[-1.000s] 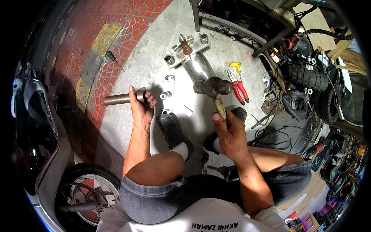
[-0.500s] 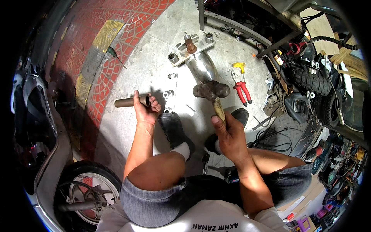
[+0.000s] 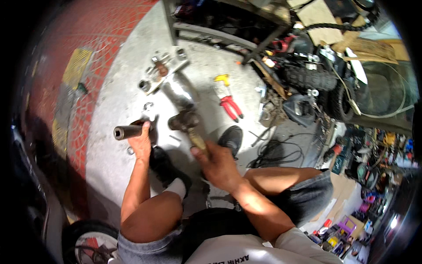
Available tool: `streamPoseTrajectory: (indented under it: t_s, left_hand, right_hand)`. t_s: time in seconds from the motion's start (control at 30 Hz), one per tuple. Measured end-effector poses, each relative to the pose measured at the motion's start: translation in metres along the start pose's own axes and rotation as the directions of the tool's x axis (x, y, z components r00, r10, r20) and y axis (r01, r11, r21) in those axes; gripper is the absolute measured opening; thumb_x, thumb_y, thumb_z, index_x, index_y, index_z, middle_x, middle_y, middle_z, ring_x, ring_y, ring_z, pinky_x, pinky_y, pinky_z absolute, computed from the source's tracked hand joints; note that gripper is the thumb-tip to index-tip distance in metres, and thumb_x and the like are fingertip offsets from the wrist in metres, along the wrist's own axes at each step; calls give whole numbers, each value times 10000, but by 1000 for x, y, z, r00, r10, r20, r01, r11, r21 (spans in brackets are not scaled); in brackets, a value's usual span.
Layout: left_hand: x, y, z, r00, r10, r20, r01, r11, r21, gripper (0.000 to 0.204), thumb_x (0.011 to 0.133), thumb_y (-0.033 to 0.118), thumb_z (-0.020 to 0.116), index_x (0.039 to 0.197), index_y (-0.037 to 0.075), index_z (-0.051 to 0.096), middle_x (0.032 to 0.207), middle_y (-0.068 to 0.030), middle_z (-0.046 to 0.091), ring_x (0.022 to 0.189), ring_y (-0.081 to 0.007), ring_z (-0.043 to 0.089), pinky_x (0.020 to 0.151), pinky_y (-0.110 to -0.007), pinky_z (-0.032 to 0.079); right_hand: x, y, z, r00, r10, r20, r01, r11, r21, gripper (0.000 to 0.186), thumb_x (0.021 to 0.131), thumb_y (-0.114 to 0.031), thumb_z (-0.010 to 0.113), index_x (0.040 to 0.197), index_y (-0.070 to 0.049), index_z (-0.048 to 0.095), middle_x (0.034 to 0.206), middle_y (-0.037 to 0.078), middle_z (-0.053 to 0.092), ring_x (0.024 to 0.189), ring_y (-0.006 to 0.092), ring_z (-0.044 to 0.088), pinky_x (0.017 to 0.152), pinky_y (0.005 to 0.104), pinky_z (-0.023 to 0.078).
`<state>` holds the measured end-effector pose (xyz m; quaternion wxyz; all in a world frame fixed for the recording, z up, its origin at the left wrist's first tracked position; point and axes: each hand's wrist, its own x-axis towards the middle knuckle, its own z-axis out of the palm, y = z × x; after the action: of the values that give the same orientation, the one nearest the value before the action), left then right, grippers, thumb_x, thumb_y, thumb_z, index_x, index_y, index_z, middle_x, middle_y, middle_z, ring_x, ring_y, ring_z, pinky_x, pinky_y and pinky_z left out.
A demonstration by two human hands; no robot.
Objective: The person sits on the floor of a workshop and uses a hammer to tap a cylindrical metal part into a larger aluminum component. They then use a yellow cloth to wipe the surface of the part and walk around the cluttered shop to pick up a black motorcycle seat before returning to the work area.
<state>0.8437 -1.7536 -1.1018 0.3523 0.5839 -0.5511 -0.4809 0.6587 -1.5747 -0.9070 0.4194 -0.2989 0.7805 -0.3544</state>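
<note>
My left hand (image 3: 140, 143) is closed around a brown metal tube (image 3: 126, 132), whose near end points left and shows a small hole. My right hand (image 3: 220, 166) grips the pale handle of a hammer (image 3: 183, 120), its dark head raised over the floor. Beyond the hammer lies a shiny metal cylinder (image 3: 179, 91). At its far end is a light metal clamp plate (image 3: 167, 76) with round collars and a rusty stem. Red-handled pliers (image 3: 229, 105) rest to the right of these, beside a small yellow-handled tool (image 3: 222, 79).
A green-handled screwdriver (image 3: 82, 88) lies by the red paving at left. A wheel (image 3: 90, 244) stands at lower left. Tyres and parts (image 3: 312, 81) crowd the right, near a black cable (image 3: 281, 152). A metal frame (image 3: 215, 36) stands at the back.
The view has swung, shifting the floor items left. My left hand has turned the tube so its other end faces me. The hammer stays in my right hand.
</note>
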Motion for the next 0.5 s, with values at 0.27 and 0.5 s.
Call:
streamPoseTrajectory:
  t_s: [0.27, 0.5]
  left_hand:
    - [1, -29, 7, 993, 3, 115, -6, 1000, 27, 396, 912, 272, 802, 1149, -5, 647, 1062, -104, 695, 978, -211, 641, 939, -354, 504]
    - [14, -34, -7, 958, -61, 280, 23, 990, 137, 351, 890, 193, 786, 1176, 34, 658, 1056, -108, 714, 975, -204, 661, 932, -348, 514]
  right_hand:
    - [2, 6, -2, 999, -35, 17, 36, 999, -22, 477, 1027, -451, 611, 932, 14, 561, 666, 238, 559, 637, 449, 560, 606, 493, 437]
    - [-2, 2, 3, 995, -105, -1, 105, 994, -21, 463, 1023, -435, 613, 896, 7, 564, 685, 257, 569, 670, 481, 564, 623, 514, 429]
